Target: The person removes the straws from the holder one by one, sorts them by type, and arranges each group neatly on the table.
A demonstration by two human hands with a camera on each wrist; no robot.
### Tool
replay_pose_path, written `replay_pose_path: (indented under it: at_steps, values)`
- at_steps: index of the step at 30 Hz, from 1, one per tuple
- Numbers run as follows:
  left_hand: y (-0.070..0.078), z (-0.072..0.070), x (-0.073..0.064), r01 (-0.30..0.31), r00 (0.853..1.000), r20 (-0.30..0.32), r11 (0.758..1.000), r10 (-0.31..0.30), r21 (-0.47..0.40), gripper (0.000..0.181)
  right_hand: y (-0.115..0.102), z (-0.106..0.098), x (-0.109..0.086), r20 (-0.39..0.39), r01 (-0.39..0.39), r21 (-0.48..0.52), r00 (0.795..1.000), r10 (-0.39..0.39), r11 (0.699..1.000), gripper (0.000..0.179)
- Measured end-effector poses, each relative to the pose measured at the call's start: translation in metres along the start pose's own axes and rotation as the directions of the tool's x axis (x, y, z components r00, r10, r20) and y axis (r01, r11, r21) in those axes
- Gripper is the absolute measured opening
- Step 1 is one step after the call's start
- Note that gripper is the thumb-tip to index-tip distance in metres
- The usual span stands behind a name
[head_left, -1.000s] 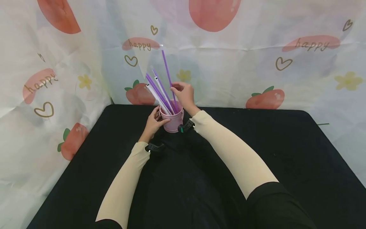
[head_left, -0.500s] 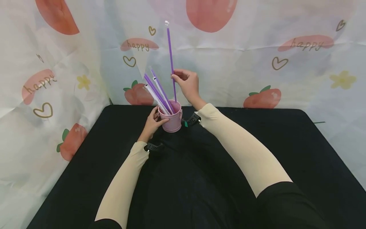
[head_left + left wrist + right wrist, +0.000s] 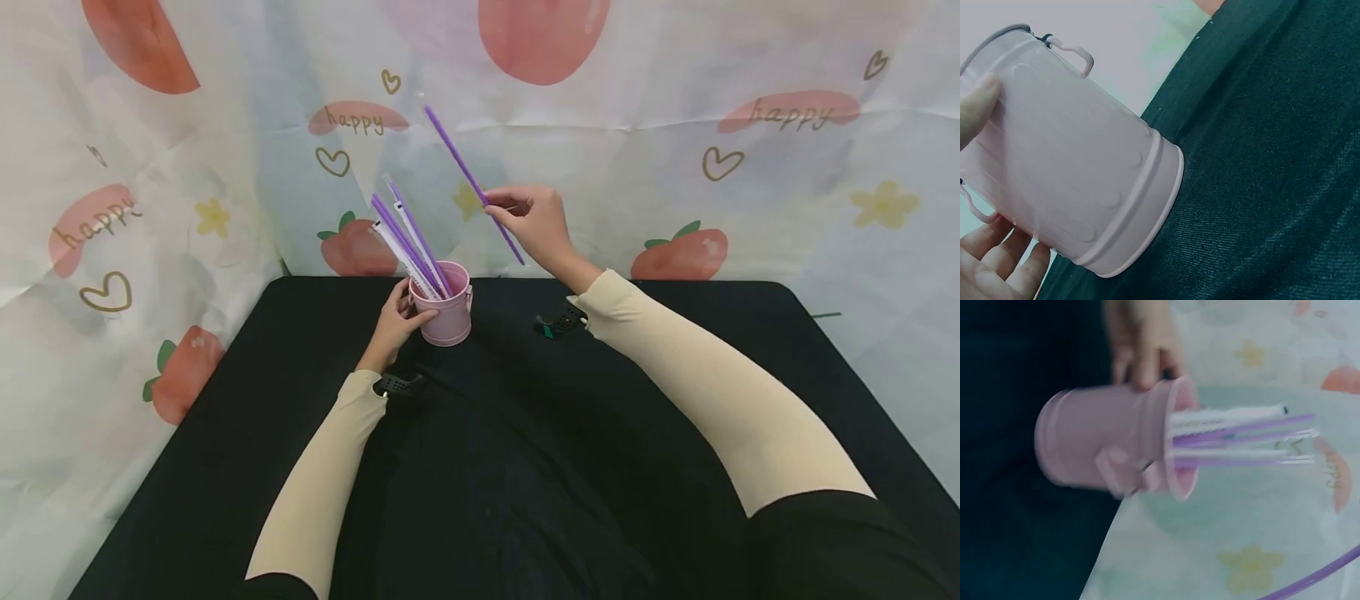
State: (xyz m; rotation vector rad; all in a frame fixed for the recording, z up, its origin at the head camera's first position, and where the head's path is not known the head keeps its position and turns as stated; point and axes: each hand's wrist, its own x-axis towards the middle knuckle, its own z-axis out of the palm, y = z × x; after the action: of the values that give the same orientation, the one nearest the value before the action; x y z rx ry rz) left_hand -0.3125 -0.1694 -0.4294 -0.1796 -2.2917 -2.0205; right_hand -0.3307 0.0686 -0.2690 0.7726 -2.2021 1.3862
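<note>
On the black-covered table point(image 3: 300, 350) the left hand point(image 3: 392, 327) grips a pink bucket point(image 3: 446, 323), thumb and fingers curled round its side, purple and white sticks point(image 3: 416, 257) leaning out. The right hand point(image 3: 540, 221) pinches a loose purple stick point(image 3: 461, 162), tilted in mid-air, before a strawberry-printed backdrop point(image 3: 600, 200).

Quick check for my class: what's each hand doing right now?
Left hand: closed on the pink bucket, holding its side.
Right hand: closed, pinching one purple stick, clear of the bucket.
</note>
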Motion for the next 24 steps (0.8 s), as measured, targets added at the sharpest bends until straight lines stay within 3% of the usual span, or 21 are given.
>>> replay_pose_path:
  at_steps: [4, 8, 10, 16, 24]
  values:
    - [0.006, -0.001, -0.002, 0.02, 1.0, 0.016, 0.999, -0.019, -0.038, 0.079, 0.011, -0.018, -0.014, 0.066, 0.086, -0.13, 0.995, -0.078, 0.988, 0.018]
    - [0.019, 0.0, -0.008, 0.024, 0.999, 0.027, 0.999, -0.023, -0.022, 0.079, 0.029, -0.035, -0.03, 0.15, 0.171, -0.259, 0.979, -0.135, 0.951, 0.016]
    - [0.021, 0.0, -0.009, 0.029, 0.999, 0.026, 0.999, -0.029, -0.02, 0.078, 0.04, -0.042, -0.038, 0.194, 0.189, -0.298, 0.972, -0.134, 0.936, 0.016]
    - [0.003, 0.0, -0.003, 0.014, 1.0, 0.008, 1.0, -0.014, -0.007, 0.078, 0.073, -0.063, -0.062, 0.304, 0.17, -0.394, 0.952, -0.046, 0.903, 0.017]
    - [-0.002, 0.002, -0.002, 0.0, 1.0, -0.005, 1.0, 0.0, -0.005, 0.077, 0.105, -0.074, -0.076, 0.327, 0.172, -0.445, 0.945, -0.02, 0.879, 0.013]
